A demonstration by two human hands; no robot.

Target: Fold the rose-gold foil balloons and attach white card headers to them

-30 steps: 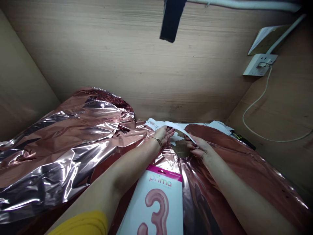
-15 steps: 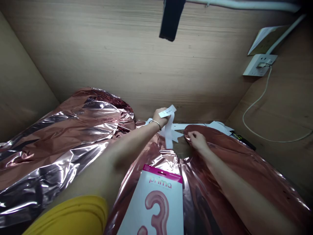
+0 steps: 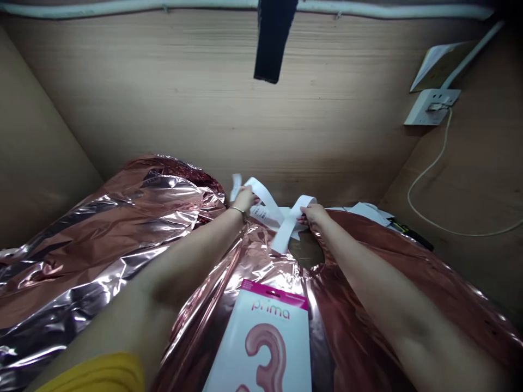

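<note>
Holding white paper strip (image 3: 288,223) up: left hand (image 3: 245,199) & right hand (image 3: 314,215) pinch it, fingers tight; pink foil balloon (image 3: 122,234) lies below, pack (image 3: 261,348) near.

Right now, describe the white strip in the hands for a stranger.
Find the rose-gold foil balloon and the white "prima" packet on it. Just beyond the packet, the twisted white strip runs between the left hand and right hand, matt against the shiny foil.

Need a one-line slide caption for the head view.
Left hand and right hand hold a white strip over a rose-gold foil balloon, a prima card lying on it.
</note>
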